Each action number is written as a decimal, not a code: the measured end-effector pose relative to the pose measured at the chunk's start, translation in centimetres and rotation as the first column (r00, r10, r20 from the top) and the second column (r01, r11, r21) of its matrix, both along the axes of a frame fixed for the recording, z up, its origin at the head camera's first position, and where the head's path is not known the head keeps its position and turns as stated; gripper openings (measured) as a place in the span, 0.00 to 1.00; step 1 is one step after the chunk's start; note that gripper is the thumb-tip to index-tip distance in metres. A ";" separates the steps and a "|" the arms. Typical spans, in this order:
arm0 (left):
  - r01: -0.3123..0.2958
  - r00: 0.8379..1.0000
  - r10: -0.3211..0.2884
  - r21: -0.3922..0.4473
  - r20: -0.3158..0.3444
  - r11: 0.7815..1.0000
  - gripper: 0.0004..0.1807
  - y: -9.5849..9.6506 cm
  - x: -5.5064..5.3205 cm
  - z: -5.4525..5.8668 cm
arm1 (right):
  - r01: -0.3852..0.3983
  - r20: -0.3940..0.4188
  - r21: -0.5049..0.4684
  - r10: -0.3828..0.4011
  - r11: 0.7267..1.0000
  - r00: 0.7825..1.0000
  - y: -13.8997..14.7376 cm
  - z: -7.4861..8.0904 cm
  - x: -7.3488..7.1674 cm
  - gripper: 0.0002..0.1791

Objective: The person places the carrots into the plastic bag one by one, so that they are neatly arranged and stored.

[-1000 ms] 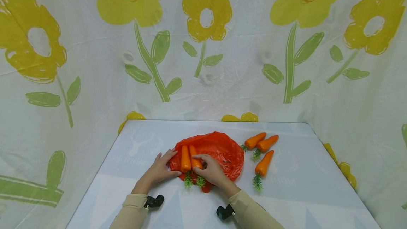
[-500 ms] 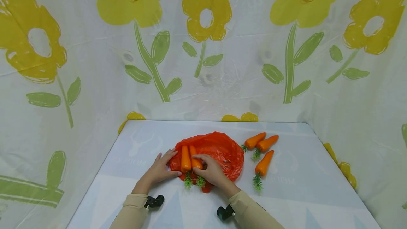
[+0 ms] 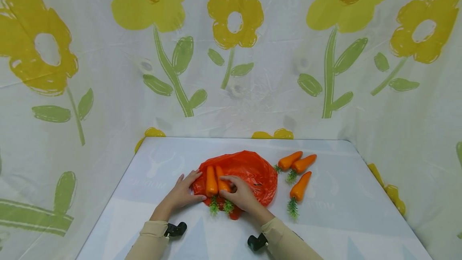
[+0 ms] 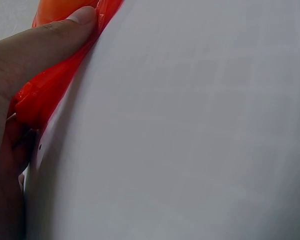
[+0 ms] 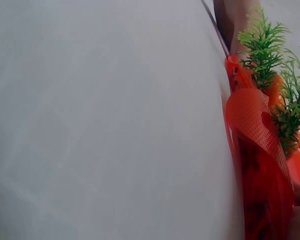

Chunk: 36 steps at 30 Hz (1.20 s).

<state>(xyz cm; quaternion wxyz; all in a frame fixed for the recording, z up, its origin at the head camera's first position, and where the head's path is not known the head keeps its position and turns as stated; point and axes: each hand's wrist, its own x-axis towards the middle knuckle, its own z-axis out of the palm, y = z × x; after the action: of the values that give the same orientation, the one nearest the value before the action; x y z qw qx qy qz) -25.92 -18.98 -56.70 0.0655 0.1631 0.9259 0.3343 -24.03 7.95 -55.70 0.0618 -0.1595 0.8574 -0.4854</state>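
A red plastic bag (image 3: 252, 167) lies spread on the table in the head view, with two orange toy carrots on its left part. The left carrot (image 3: 211, 183) and the right carrot (image 3: 219, 171) lie side by side, green leafy tops toward me. My left hand (image 3: 182, 191) holds the bag's left edge; in the left wrist view its thumb (image 4: 50, 42) lies along the red plastic. With thumb and fingers, my right hand (image 3: 242, 195) grips the right carrot. In the right wrist view, green tops (image 5: 264, 52) stick out over the bag's rim.
Three more toy carrots lie right of the bag: two at the back, a left one (image 3: 290, 160) and a right one (image 3: 304, 163), and one nearer (image 3: 300, 187). A pale table (image 3: 346, 212) holds everything. Behind it hangs a flower-printed curtain (image 3: 274, 99).
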 end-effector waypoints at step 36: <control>0.022 0.999 -0.022 -0.014 -0.036 1.000 0.53 -0.1 0.0 -0.1 | -0.009 -0.103 -0.049 0.004 0.999 0.995 2.4 0.2 0.4 0.22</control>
<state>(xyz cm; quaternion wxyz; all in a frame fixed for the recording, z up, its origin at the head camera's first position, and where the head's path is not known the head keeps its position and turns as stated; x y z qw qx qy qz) -25.89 -19.11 -56.76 0.0537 0.1788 0.9274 0.3242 -23.63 10.30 -55.55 0.0150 -0.1885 0.8466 -0.4976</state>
